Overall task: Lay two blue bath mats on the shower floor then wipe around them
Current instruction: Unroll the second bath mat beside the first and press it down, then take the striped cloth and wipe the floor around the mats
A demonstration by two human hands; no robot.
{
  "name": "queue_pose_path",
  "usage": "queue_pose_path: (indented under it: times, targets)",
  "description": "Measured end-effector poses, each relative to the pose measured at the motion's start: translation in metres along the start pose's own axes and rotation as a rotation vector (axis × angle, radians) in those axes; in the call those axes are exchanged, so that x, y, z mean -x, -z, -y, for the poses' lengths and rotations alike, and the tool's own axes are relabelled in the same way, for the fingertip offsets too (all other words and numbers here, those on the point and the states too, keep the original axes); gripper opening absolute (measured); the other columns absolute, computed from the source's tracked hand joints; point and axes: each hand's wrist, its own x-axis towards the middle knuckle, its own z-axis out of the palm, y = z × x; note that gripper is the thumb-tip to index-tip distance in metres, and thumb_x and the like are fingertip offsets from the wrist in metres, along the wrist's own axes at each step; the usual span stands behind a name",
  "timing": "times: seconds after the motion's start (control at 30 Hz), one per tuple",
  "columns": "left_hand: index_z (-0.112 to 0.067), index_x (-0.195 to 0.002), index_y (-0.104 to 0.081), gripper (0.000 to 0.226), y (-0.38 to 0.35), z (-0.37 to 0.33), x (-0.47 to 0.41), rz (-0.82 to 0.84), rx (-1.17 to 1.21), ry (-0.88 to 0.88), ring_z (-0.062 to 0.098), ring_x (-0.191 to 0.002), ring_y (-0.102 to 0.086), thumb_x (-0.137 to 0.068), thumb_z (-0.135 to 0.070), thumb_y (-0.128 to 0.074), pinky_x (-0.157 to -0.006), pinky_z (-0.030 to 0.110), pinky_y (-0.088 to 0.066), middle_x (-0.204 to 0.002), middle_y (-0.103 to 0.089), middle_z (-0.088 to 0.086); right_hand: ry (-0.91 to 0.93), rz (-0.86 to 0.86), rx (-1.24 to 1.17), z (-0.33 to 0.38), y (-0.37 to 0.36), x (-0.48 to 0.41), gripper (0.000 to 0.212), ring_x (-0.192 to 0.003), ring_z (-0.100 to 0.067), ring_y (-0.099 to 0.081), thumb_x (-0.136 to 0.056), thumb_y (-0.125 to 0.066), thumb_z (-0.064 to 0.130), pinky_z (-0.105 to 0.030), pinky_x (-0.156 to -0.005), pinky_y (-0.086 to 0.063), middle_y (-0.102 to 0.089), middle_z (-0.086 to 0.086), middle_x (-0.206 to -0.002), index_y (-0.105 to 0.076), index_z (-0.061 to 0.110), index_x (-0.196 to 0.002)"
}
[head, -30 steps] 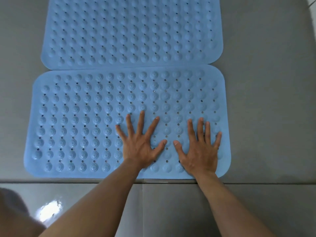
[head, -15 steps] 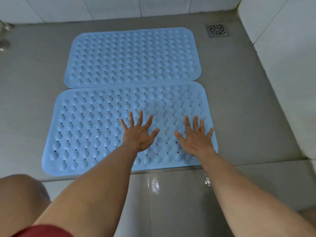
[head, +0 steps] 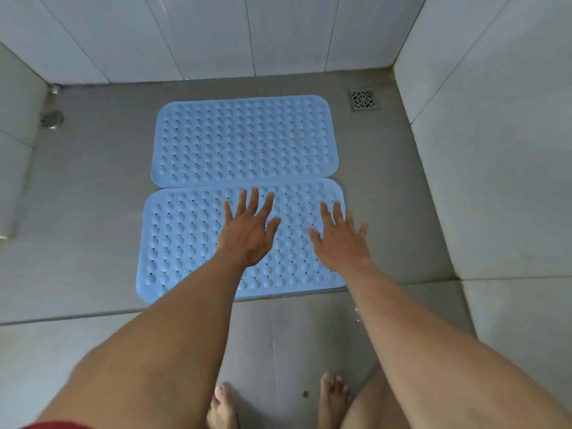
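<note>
In the head view, the camera now sits higher and further back than half a second ago, so the white tiled walls point(head: 216, 35), the square metal drain point(head: 364, 100) in the far right corner and the person's two bare feet point(head: 221, 407) at the bottom edge have come into sight. The left hand point(head: 247, 233) and right hand point(head: 340, 243), which were pressed flat on the near mat point(head: 185, 243), now reach out over its right half. Each grip is apart, fingers straight and fanned, holding nothing. Whether the palms still touch the mat cannot be told. The right hand's outer fingers pass beyond the mat's right edge. Both mats lie where they did on the grey shower floor point(head: 93, 181), with the far mat point(head: 244, 140) just behind the near one, their long edges meeting. They are pale blue, rubbery-looking rectangles with rounded corners, covered in rows of round raised bumps with small holes between. The floor is smooth matte grey, and the tile nearer the feet shines as if wet. A round metal fitting point(head: 52, 119) sits low by the left wall.
</note>
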Motion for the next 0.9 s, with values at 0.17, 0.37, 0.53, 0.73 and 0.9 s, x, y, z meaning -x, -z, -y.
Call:
queue_pose_path:
  times: [0.17, 0.37, 0.53, 0.73, 0.9]
  targets:
    - [-0.026, -0.160, 0.003, 0.061, 0.119, -0.048, 0.060, 0.007, 0.032, 0.002, 0.026, -0.153, 0.013, -0.105, -0.050, -0.012, -0.123, 0.051, 0.007, -0.168, 0.005, 0.006, 0.003, 0.017, -0.027, 0.013, 0.114, 0.074, 0.068, -0.154, -0.032, 0.005, -0.105, -0.021, 0.054, -0.063, -0.119, -0.005, 0.010, -0.009, -0.167, 0.007, 0.025, -0.159]
    - [-0.030, -0.159, 0.004, 0.061, 0.277, -0.094, 0.110, -0.008, 0.041, 0.026, 0.027, -0.153, 0.012, -0.105, -0.052, -0.012, -0.123, 0.052, 0.006, -0.168, 0.006, 0.007, 0.004, -0.035, -0.072, 0.023, 0.267, 0.151, 0.066, -0.154, -0.033, -0.001, -0.105, -0.025, 0.049, -0.064, -0.117, -0.010, 0.003, -0.012, -0.168, 0.002, 0.024, -0.160]
    - [-0.031, -0.159, 0.002, 0.061, 0.388, -0.123, 0.123, -0.067, 0.065, -0.019, 0.028, -0.154, 0.009, -0.105, -0.052, -0.014, -0.123, 0.053, 0.003, -0.168, 0.004, 0.008, 0.016, -0.114, -0.052, 0.029, 0.384, 0.183, 0.067, -0.154, -0.035, -0.001, -0.105, -0.026, 0.050, -0.066, -0.118, -0.011, 0.002, -0.013, -0.167, 0.002, 0.024, -0.159]
    - [-0.029, -0.160, -0.003, 0.061, 0.516, -0.146, 0.099, -0.162, 0.109, -0.135, 0.028, -0.154, 0.002, -0.105, -0.050, -0.019, -0.123, 0.053, -0.003, -0.167, -0.004, 0.011, -0.034, -0.203, -0.041, 0.042, 0.500, 0.188, 0.067, -0.154, -0.033, -0.001, -0.105, -0.026, 0.050, -0.065, -0.118, -0.010, 0.001, -0.013, -0.167, 0.002, 0.025, -0.160]
    - [-0.029, -0.160, -0.006, 0.066, 0.615, -0.156, 0.065, -0.218, 0.111, -0.238, 0.029, -0.154, -0.003, -0.103, -0.057, -0.023, -0.123, 0.054, -0.008, -0.167, -0.007, 0.010, -0.103, -0.299, -0.087, 0.051, 0.592, 0.181, 0.061, -0.154, -0.030, 0.000, -0.106, -0.024, 0.045, -0.063, -0.120, -0.008, 0.003, -0.009, -0.168, -0.005, 0.023, -0.160]
